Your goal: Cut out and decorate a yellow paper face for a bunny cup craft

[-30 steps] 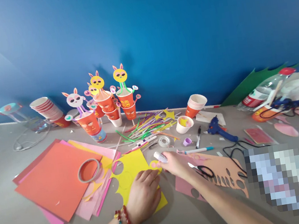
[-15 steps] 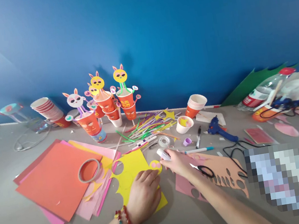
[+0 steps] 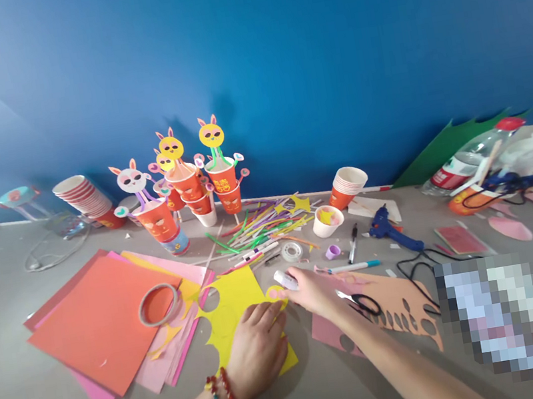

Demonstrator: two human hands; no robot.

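Gold double-happiness characters gleam on the red paper cup (image 3: 224, 183) at the back! Over right, the plastic bottle (image 3: 472, 157) wears a red-and-white label, its lettering too small to read. Front and centre, the right hand (image 3: 306, 290) grips a white glue stick (image 3: 285, 280) just above the round yellow paper cutout (image 3: 275, 290) with its pink ovals. The left hand (image 3: 258, 341), fingers extended and unclenched, lies over smooth yellow card (image 3: 237, 284), fingertips at the cutout's edge.

A white tube (image 3: 286, 280) is slanting close to a yellow paper disc (image 3: 275, 293) bearing pink circles; the disc is lying by the right edge of a yellow sheet (image 3: 237, 292), itself showing rounded cut-outs.
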